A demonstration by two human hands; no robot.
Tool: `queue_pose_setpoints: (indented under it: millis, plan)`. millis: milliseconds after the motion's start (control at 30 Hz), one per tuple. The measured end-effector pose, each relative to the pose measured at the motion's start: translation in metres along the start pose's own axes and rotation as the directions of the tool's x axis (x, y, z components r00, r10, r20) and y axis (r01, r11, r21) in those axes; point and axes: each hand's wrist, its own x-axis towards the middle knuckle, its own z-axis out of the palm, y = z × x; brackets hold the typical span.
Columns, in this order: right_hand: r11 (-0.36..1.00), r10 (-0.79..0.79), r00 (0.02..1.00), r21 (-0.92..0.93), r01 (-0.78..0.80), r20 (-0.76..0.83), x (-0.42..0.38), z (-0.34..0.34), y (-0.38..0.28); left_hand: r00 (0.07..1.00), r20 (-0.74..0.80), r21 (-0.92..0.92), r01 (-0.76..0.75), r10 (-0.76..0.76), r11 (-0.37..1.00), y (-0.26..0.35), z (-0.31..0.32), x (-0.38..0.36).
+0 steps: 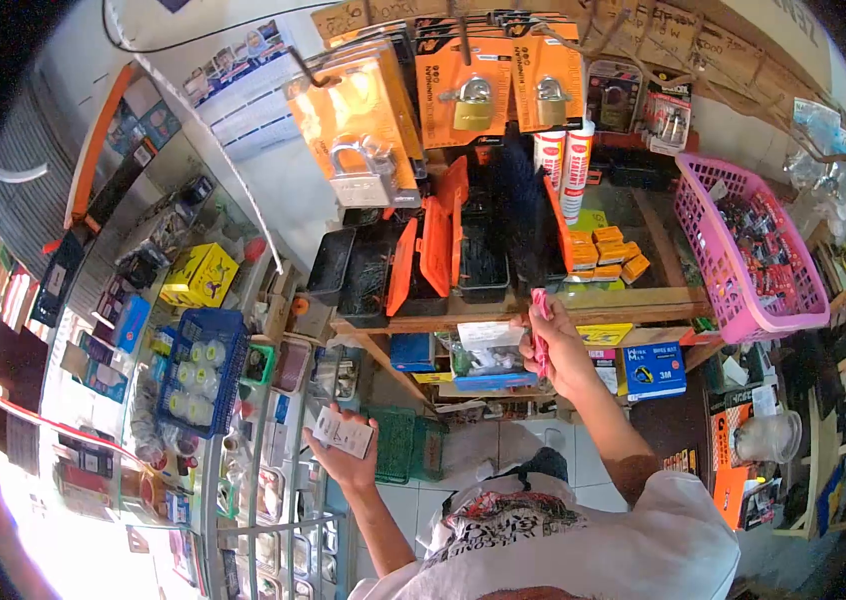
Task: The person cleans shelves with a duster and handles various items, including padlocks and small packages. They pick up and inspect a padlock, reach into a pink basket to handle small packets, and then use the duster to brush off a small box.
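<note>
My right hand (555,348) is wrapped round the pink handle (541,306) of a feather duster. The duster's dark feathers (521,205) reach up over the wooden shelf, among black trays (484,255) and orange lids (435,245). Lower and to the left, my left hand (348,460) holds a small white printed card (343,432) against the palm, printed side up. What is under the card is hidden. Right beside the feathers stand two white sealant tubes (575,170) and a pile of small orange boxes (603,255).
Padlocks in orange packs (468,100) hang above the shelf. A pink basket (753,325) with small red packets is at the right. On the left, a blue basket (193,330) sits on the glass counter. Green crates (393,450) stand on the tiled floor.
</note>
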Motion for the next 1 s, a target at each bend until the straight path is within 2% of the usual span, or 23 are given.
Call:
queue_pose_setpoints:
  millis: [100,200,267,333,367,467,533,600,633,667,700,733,767,800,833,933,967,1000]
  plan:
    - [1.0,-0.016,0.998,0.024,0.015,0.057,0.001,-0.003,0.0,1.0,-0.027,0.029,0.004,-0.004,1.0,0.0,-0.006,-0.004]
    - [0.998,-0.058,0.986,0.014,0.056,0.159,0.007,-0.015,0.008,0.992,-0.126,0.068,0.013,-0.004,0.998,-0.005,0.009,-0.004]
    - [0.999,-0.05,0.99,-0.013,0.052,0.135,0.005,-0.02,0.014,0.995,-0.06,0.049,0.083,-0.08,0.995,-0.006,0.013,0.003]
    - [0.999,-0.047,0.993,0.02,0.046,0.112,0.0,-0.02,0.018,0.984,0.098,-0.009,0.149,-0.148,0.989,-0.013,0.015,0.017]
    - [0.996,-0.078,0.997,-0.038,0.079,0.017,-0.004,-0.015,0.022,0.966,0.184,-0.03,0.191,-0.183,0.981,-0.018,0.015,0.019]
    - [0.982,-0.164,0.915,0.026,0.186,-0.368,-0.007,-0.058,0.094,0.976,0.095,0.019,0.193,-0.193,0.981,-0.035,0.04,0.015]
    - [0.962,-0.019,0.968,0.259,0.086,-0.25,-0.036,-0.06,0.121,0.972,0.133,0.147,0.173,-0.193,0.974,-0.049,0.038,0.016]
    - [0.981,0.149,0.973,0.153,-0.122,-0.179,-0.057,-0.053,0.136,0.979,0.108,0.208,0.148,-0.173,0.967,-0.065,0.04,0.015]
    - [0.985,0.141,0.989,-0.092,-0.144,-0.037,-0.06,-0.049,0.138,0.974,0.084,0.193,0.19,-0.209,0.963,-0.069,0.04,0.016]
    - [0.935,0.167,0.98,-0.332,-0.124,0.104,-0.062,-0.045,0.139,0.968,0.148,0.256,0.161,-0.204,0.953,-0.074,0.038,0.019]
    - [0.834,0.223,0.947,-0.548,-0.062,0.232,-0.065,-0.04,0.138,0.957,0.211,0.316,0.127,-0.201,0.94,-0.079,0.034,0.024]
    - [0.759,0.165,0.932,-0.645,0.088,0.322,-0.071,-0.025,0.126,0.941,0.271,0.374,0.092,-0.204,0.923,-0.084,0.032,0.025]
    - [0.659,0.12,0.902,-0.713,0.239,0.414,-0.076,-0.003,0.103,0.966,0.17,0.504,0.083,-0.193,0.86,-0.085,0.058,0.014]
    - [0.535,0.09,0.858,-0.751,0.387,0.506,-0.076,0.016,0.084,0.96,0.208,0.546,0.044,-0.186,0.836,-0.087,0.071,0.011]
    - [0.41,-0.039,0.816,-0.735,0.54,0.577,-0.074,0.027,0.076,0.952,0.247,0.585,0.002,-0.181,0.811,-0.089,0.082,0.011]
    - [0.181,-0.071,0.819,-0.801,0.571,0.569,-0.058,0.043,0.048,0.902,0.405,0.607,-0.141,-0.151,0.782,-0.078,0.13,0.002]
    - [0.361,-0.14,0.854,-0.778,0.515,0.5,-0.056,0.055,0.037,0.882,0.458,0.595,-0.212,-0.11,0.775,-0.073,0.153,0.0]
    - [0.319,-0.159,0.824,-0.762,0.564,0.543,-0.056,0.066,0.019,0.855,0.513,0.578,-0.285,-0.069,0.765,-0.07,0.167,0.002]
